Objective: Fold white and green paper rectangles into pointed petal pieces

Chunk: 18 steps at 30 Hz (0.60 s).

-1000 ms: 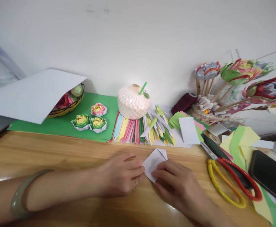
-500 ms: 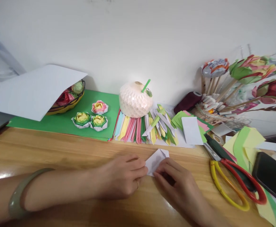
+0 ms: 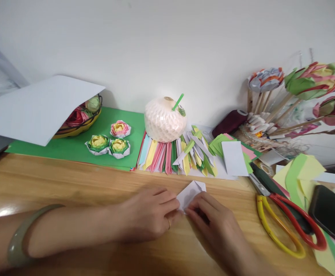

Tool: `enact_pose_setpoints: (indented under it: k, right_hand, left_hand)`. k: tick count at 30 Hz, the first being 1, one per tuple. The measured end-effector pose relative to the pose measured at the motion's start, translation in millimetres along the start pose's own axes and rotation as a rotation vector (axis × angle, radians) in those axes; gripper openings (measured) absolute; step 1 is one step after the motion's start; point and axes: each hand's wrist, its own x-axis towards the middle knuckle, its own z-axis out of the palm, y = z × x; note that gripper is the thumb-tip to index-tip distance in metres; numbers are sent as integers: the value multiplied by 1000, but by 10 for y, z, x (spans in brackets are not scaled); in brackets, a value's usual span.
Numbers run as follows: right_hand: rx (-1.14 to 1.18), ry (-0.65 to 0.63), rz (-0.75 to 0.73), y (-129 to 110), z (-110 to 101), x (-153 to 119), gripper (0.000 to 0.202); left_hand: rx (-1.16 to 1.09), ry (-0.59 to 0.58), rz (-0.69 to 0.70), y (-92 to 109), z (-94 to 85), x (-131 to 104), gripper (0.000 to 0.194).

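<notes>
A small white sheet of paper (image 3: 189, 193) lies on the wooden table between my hands, its far corners folded in to a blunt point. My left hand (image 3: 156, 212), with a ring on one finger, pinches the paper's near left edge. On the near right side, my right hand (image 3: 210, 216) has its thumb and fingers closed on the same sheet. The fingertips of both hands nearly meet at the near edge, and they hide that part of the paper. Just beyond stand folded paper strips (image 3: 161, 157) in several colours.
A white textured coconut-shaped object (image 3: 165, 120) with a green straw rests behind the strips. Three paper lotus flowers (image 3: 118, 147) sit on green paper. At right lie scissors (image 3: 282, 216), a black phone (image 3: 332, 214) and loose paper pieces. Paper flowers on sticks (image 3: 266, 80) stand behind.
The view has shifted slightly. My left hand's fingers have moved a little right toward my right hand along the paper's near edge. Both hands keep hold of the sheet.
</notes>
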Motion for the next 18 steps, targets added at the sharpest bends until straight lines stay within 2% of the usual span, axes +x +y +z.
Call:
enact_pose_setpoints:
  k: [5, 11, 13, 16, 18]
  right_hand:
    - [-69, -5, 16, -17, 5, 12, 19]
    - [-96, 9, 21, 12, -4, 27, 18]
    - [-82, -36, -79, 47, -57, 27, 16]
    - [-124, -124, -348, 103, -182, 26, 17]
    - [-181, -155, -454, 124, -269, 31, 20]
  left_hand:
    - [-6, -80, -21, 9, 9, 5, 12]
    - [23, -73, 0, 27, 15, -10, 10]
    - [29, -86, 6, 29, 3, -13, 9]
    - [39, -87, 30, 25, -32, -11, 10]
    - [45, -82, 47, 20, -49, -11, 11]
